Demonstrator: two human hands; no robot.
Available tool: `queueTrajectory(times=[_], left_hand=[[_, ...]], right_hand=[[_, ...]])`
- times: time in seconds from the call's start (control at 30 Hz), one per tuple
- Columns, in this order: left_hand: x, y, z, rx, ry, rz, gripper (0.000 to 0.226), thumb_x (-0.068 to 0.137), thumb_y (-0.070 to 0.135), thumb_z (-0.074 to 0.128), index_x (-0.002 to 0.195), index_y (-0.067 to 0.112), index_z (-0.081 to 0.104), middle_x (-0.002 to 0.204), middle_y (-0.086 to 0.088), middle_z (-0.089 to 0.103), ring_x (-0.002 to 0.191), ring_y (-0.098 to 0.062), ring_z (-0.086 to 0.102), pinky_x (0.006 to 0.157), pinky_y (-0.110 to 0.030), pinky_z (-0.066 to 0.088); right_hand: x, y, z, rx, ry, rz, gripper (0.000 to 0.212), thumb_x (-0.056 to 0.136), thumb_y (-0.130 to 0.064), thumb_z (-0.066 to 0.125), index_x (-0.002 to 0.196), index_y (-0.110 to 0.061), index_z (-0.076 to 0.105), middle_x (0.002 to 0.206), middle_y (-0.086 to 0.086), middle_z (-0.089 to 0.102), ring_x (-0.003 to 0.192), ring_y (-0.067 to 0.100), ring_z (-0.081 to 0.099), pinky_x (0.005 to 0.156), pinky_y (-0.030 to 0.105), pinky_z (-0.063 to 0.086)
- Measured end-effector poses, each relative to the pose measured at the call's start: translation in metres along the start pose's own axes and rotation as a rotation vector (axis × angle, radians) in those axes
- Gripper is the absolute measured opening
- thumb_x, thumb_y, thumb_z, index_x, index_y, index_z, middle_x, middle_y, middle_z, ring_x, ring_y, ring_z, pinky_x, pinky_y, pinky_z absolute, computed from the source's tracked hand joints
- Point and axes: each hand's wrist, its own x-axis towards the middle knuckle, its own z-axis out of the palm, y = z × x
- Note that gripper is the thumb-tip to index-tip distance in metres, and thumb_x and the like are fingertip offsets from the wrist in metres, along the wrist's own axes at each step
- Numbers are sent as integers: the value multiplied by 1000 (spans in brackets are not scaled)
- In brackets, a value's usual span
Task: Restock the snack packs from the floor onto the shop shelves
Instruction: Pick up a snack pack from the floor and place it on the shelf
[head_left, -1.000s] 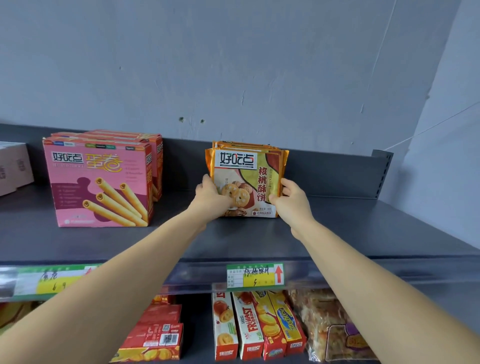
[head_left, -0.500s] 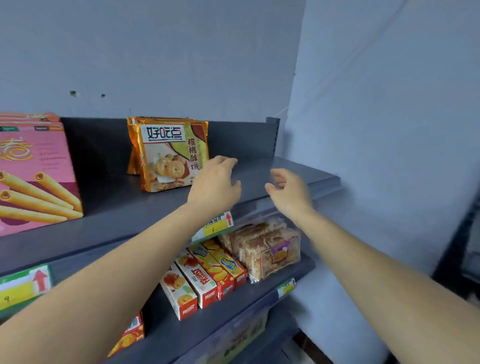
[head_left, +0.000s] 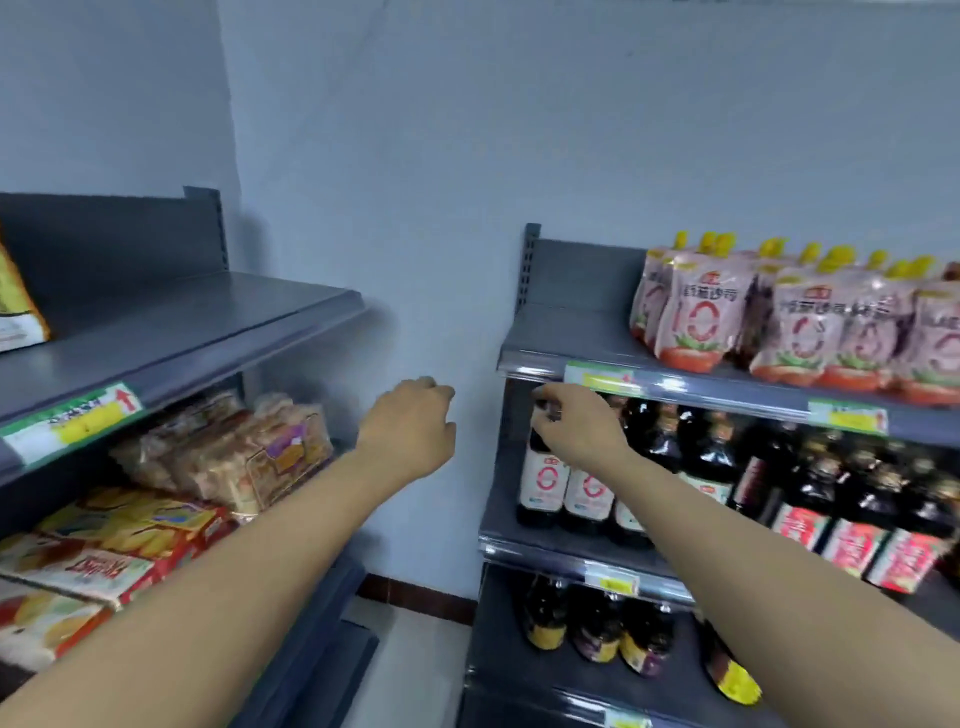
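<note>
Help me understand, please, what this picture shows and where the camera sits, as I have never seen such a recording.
There is no machine: a person wears one wide camera on the head, so you look down their bare arms. The left hand hangs loosely curled and empty; the right hand is before dark bottles, its fingertips too blurred to judge. On the left grey metal shelves stand an orange snack pack, clear-wrapped pastries and red-and-yellow biscuit boxes; the right shelves carry pink yellow-capped pouches.

1 head view, facing corner between shelves (head_left: 291, 317), close
</note>
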Motion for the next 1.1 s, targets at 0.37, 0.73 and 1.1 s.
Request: queueTrajectory(times=[0.37,0.73,1.1], left_hand=[[-31,227,79,-154,-165,350,23,90,22,52,105,7,60,103,-8,57,102,-30,57,80,-39,49],[-117,458,162,-241,-316,599,36,92,27,52,123,10,58,121,-7,57,113,-27,54,89,-42,49],[-182,639,257,-236,-505,901,20,92,27,51,100,11,58,108,-7,57,105,-27,56,77,-36,47]], right_hand=[[-168,208,-117,-184,23,391,43,88,-21,60,131,-19,58,134,7,57,123,26,53,99,35,46],[-361,365,-209,-221,49,748,33,88,-19,58,121,-18,63,127,10,59,114,30,56,94,41,48],[-480,499,-241,-191,86,1088,41,90,-25,59,131,-22,55,134,4,56,122,22,51,99,34,45]])
